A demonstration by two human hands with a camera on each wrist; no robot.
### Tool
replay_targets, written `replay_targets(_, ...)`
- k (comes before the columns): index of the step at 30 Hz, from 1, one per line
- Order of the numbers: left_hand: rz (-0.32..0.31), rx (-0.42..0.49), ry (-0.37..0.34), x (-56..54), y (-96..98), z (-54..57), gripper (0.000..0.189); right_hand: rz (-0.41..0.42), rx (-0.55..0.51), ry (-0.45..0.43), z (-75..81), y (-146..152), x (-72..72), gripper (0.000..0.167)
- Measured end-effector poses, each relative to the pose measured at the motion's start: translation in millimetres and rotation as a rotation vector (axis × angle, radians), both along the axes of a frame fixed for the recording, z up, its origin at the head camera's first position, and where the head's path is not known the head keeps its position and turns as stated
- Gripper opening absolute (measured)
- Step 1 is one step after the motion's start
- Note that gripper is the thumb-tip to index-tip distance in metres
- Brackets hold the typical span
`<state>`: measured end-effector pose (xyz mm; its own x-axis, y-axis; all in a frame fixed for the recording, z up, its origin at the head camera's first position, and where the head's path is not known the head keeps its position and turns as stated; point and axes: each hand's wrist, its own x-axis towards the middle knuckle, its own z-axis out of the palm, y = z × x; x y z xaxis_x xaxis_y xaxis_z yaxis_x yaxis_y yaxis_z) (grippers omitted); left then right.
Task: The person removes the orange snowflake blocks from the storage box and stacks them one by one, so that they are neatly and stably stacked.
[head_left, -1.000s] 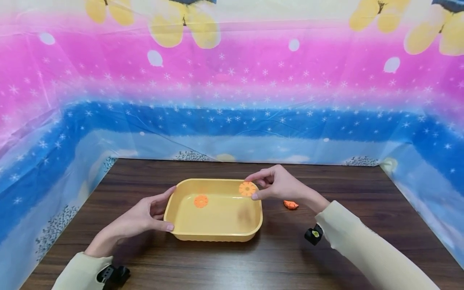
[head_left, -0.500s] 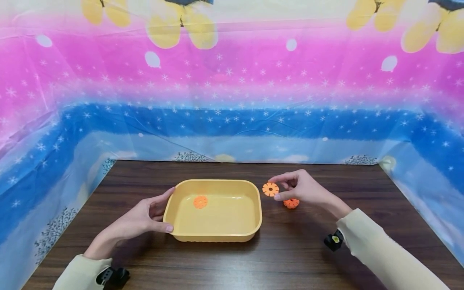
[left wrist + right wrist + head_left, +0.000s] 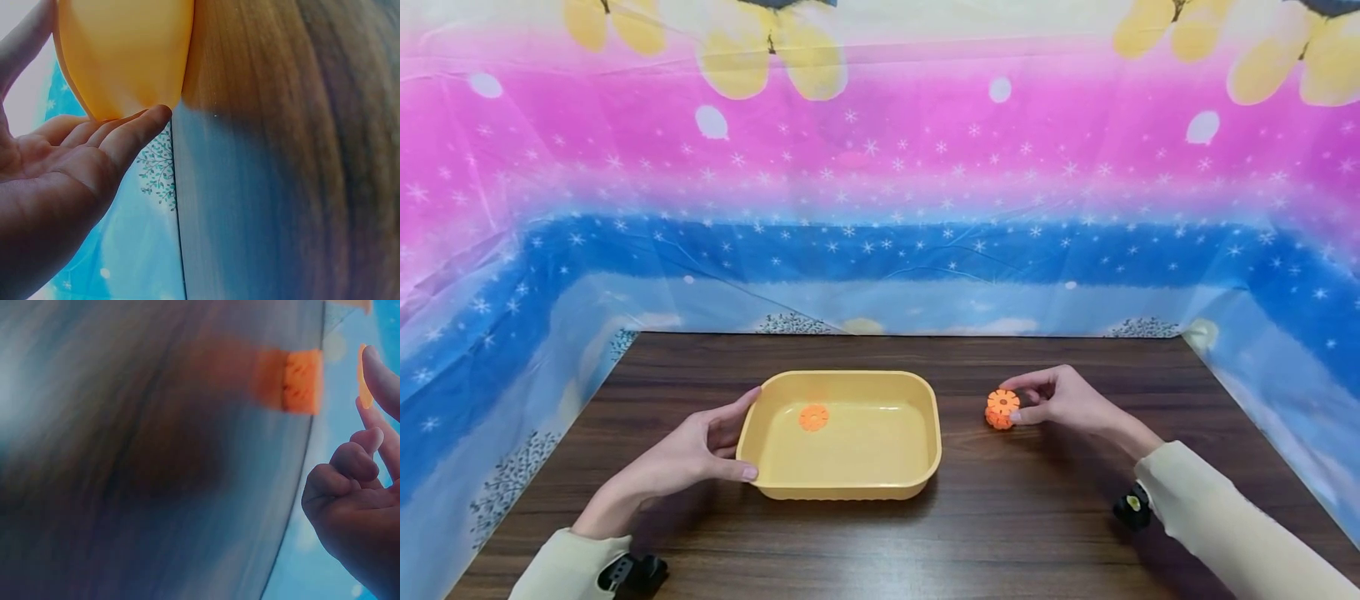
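My left hand (image 3: pixel 688 446) holds the left end of a shallow yellow plastic tray (image 3: pixel 850 493), thumb at the near corner and fingers at the far one. In the left wrist view, the fingers (image 3: pixel 128 140) lie against the tray's wall (image 3: pixel 125 56). One orange notched disc (image 3: pixel 813 417) lies inside the tray, on the left. My right hand (image 3: pixel 1067 404) pinches another orange notched disc (image 3: pixel 1003 401) between thumb and forefinger, above a small stack of orange discs (image 3: pixel 998 421) on the table. The right wrist view shows the stack (image 3: pixel 302 381) apart from the pinched disc (image 3: pixel 364 378).
The dark wood table (image 3: pixel 1000 533) meets a patterned cloth backdrop (image 3: pixel 880 250) at its back and sides. Black wrist cameras sit below both sleeves, the left one (image 3: pixel 632 575) close over the table and the right one (image 3: pixel 1132 507) farther right.
My right hand has moved right with the pinched disc, from above the tray's right end to above the stack. The left hand keeps hold of the tray in the same place.
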<state>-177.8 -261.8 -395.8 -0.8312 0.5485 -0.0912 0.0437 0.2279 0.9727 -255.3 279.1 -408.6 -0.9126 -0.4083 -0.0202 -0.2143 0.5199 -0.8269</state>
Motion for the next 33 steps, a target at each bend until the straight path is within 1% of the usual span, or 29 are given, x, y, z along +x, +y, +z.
replay_targets(4,0.003,0.0,0.007,0.5,-0.3,0.3,0.109,0.009,-0.011,0.005,-5.6,7.5,-1.3,0.046)
replay_targets(10,0.001,0.017,0.003,0.9,-0.8,-0.7,0.108,0.045,0.012,0.011,-10.0,5.7,-3.8,0.045)
replay_targets(17,0.001,0.015,0.011,0.5,-0.4,-1.0,0.107,0.016,0.068,0.029,-13.2,4.4,-3.2,0.045)
replay_targets(27,0.003,0.021,0.004,0.8,-1.4,-1.5,0.107,0.013,0.111,0.051,-13.9,3.5,-1.7,0.045)
replay_targets(33,0.002,0.021,0.006,0.4,-0.5,-1.5,0.106,0.021,0.116,0.058,-15.0,3.9,-0.8,0.045)
